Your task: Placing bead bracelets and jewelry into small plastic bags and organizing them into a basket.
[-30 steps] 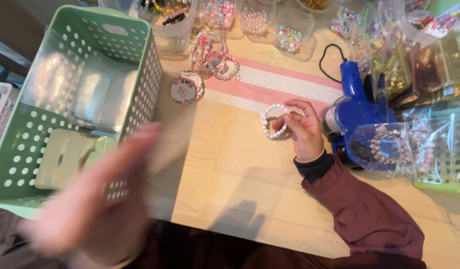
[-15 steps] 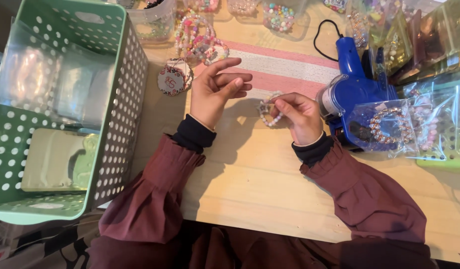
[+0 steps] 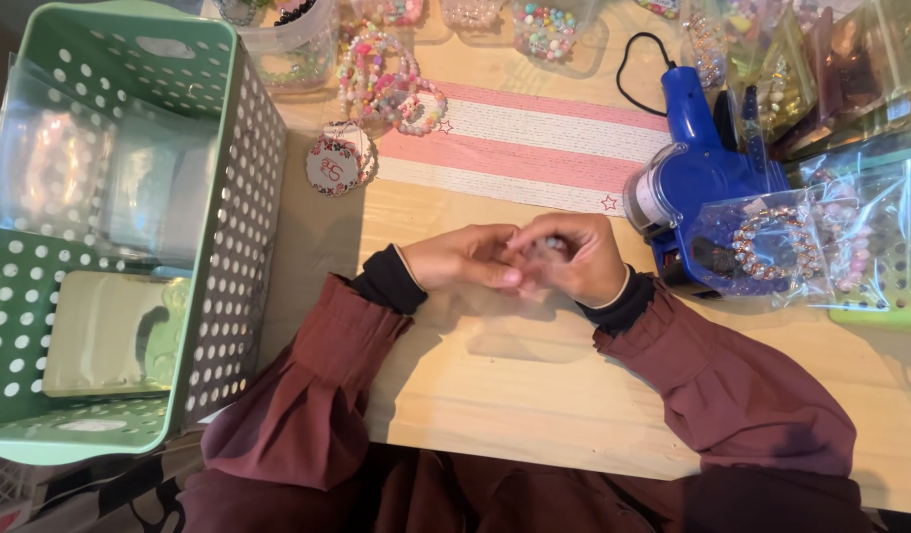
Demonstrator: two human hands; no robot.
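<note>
Maroon-sleeved, the left hand (image 3: 465, 259) has come across from the green basket (image 3: 240, 207) to meet the right hand (image 3: 574, 255), both now pinching the mostly hidden beaded bracelet (image 3: 552, 243) together over the wooden table (image 3: 534, 395).

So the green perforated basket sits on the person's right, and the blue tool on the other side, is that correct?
Not quite. The head view shows the green perforated basket on the person's left, beyond the left hand; the blue tool is on the other side, by the right hand.
</note>
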